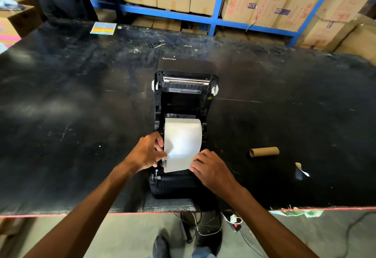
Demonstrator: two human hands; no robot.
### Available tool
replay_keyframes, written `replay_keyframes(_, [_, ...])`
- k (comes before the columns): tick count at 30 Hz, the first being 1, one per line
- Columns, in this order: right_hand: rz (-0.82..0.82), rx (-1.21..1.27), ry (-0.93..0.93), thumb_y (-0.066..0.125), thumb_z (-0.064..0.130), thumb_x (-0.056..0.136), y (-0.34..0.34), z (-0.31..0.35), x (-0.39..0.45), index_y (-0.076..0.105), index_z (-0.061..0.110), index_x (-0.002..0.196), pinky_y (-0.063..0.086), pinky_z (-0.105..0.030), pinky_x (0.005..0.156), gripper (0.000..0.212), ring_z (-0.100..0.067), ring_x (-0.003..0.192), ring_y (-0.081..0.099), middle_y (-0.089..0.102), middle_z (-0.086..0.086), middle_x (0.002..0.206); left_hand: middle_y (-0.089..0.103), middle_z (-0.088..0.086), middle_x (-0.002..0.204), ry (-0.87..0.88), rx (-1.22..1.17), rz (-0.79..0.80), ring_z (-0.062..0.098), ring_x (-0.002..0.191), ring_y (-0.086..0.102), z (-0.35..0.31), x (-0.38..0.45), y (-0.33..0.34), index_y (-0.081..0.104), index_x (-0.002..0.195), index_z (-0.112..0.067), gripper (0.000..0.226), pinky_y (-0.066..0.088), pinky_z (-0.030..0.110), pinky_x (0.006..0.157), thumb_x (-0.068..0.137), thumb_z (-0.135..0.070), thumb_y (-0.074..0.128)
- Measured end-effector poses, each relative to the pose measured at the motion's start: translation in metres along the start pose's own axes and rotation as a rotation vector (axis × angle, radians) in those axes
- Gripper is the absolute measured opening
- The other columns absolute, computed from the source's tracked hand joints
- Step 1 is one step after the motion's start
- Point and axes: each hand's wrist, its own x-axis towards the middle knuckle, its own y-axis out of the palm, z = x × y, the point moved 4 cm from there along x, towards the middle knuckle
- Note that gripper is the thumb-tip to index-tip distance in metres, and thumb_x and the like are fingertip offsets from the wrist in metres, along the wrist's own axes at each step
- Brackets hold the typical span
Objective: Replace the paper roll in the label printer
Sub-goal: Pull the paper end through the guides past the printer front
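White label paper roll (182, 133) already sits in the open black plastic label printer (184, 127) at table centre. Left hand (147, 152) and right hand (205, 165) pinch its loose end, feeding forward. Brown cardboard core (264, 151) lies discarded at three o'clock. Lid closing remains.

A black label printer (184, 135) marked "Xprinter" is set near the front edge of a black table (81, 95), with its lid swung open and back. A white paper roll (182, 133) is seated in the open bay, and its loose end is drawn forward over the front of the printer. An empty brown cardboard core (264, 151) is laid on its side on the table, well to the right of the printer.
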Motion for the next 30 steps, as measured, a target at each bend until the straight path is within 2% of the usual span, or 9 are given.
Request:
replay_keyframes(3, [0.008,0.020,0.024,0.040,0.019,0.095,0.000,0.000,0.000,0.066,0.011,0.084,0.050,-0.032,0.068,0.030,-0.021,0.082,0.058,0.066,-0.003,0.087,0.065,-0.004,0.070,0.110,0.096,-0.176,0.014,0.058,0.062,-0.003,-0.014,-0.006,0.053,0.075,-0.023,0.024,0.047,0.021,0.051,0.077,-0.019,0.077])
replay_keyframes(5, [0.015,0.057,0.050,0.038,0.018,0.095,0.000,0.003,-0.001,0.064,0.010,0.084,0.051,-0.032,0.068,0.029,-0.021,0.081,0.057,0.065,-0.004,0.087,0.063,-0.010,0.069,0.223,0.127,-0.119,0.007,0.059,0.059,-0.008,-0.026,-0.004,0.058,0.072,-0.026,0.022,0.045,0.020,0.054,0.075,-0.028,0.079])
replay_keyframes(8, [-0.001,0.129,0.105,0.045,0.013,0.093,-0.002,0.005,-0.002,0.061,0.011,0.081,0.053,-0.034,0.066,0.020,-0.021,0.077,0.056,0.064,-0.004,0.084,0.057,-0.020,0.083,0.342,0.319,0.112,-0.002,0.069,0.054,-0.012,-0.042,0.013,0.062,0.089,-0.032,0.025,0.041,0.013,0.060,0.073,-0.044,0.077])
replay_keyframes(12, [-0.035,0.165,0.125,0.049,0.011,0.091,-0.007,0.006,-0.007,0.058,0.012,0.077,0.049,-0.031,0.067,0.016,-0.021,0.074,0.054,0.062,-0.002,0.081,0.066,-0.008,0.093,0.476,0.494,-0.015,0.005,0.086,0.054,-0.016,-0.050,0.019,0.069,0.093,-0.023,0.010,0.041,0.021,0.071,0.088,-0.031,0.066])
replay_keyframes(16, [-0.036,0.184,0.107,0.042,0.017,0.092,-0.013,0.010,-0.016,0.059,0.014,0.078,0.038,-0.026,0.070,0.023,-0.021,0.074,0.055,0.063,-0.002,0.081,0.067,-0.007,0.090,0.470,0.466,-0.026,-0.001,0.076,0.054,-0.020,-0.063,0.019,0.074,0.092,-0.022,0.010,0.042,0.013,0.068,0.089,-0.026,0.066])
replay_keyframes(21, [-0.026,0.184,0.044,0.038,0.018,0.093,-0.023,0.020,-0.030,0.062,0.011,0.078,0.044,-0.031,0.068,0.029,-0.023,0.073,0.055,0.062,-0.005,0.080,0.066,-0.008,0.089,0.459,0.452,-0.055,-0.004,0.071,0.050,-0.025,-0.087,0.023,0.075,0.093,-0.020,0.010,0.030,0.002,0.062,0.088,-0.024,0.067])
replay_keyframes(24, [-0.049,0.162,0.001,0.046,0.013,0.092,-0.032,0.027,-0.041,0.063,0.010,0.077,0.049,-0.035,0.064,0.023,-0.023,0.071,0.056,0.063,-0.005,0.077,0.070,-0.003,0.090,0.439,0.467,-0.089,0.001,0.074,0.052,-0.029,-0.105,0.028,0.076,0.092,-0.018,0.010,0.039,0.011,0.066,0.089,-0.022,0.067])
replay_keyframes(27, [-0.070,0.131,-0.072,0.059,0.006,0.085,-0.039,0.038,-0.054,0.063,0.010,0.074,0.050,-0.032,0.060,0.012,-0.022,0.067,0.057,0.062,-0.004,0.072,0.070,-0.001,0.088,0.392,0.452,-0.130,0.010,0.077,0.061,-0.031,-0.124,0.032,0.076,0.091,-0.018,0.011,0.049,0.025,0.069,0.089,-0.021,0.065])
replay_keyframes(30, [-0.079,0.124,-0.119,0.053,0.007,0.088,-0.043,0.045,-0.062,0.065,0.008,0.074,0.050,-0.032,0.061,0.019,-0.023,0.067,0.058,0.063,-0.005,0.071,0.068,0.000,0.086,0.351,0.414,-0.171,0.010,0.076,0.057,-0.031,-0.140,0.038,0.076,0.088,-0.016,0.012,0.047,0.028,0.068,0.090,-0.020,0.064])
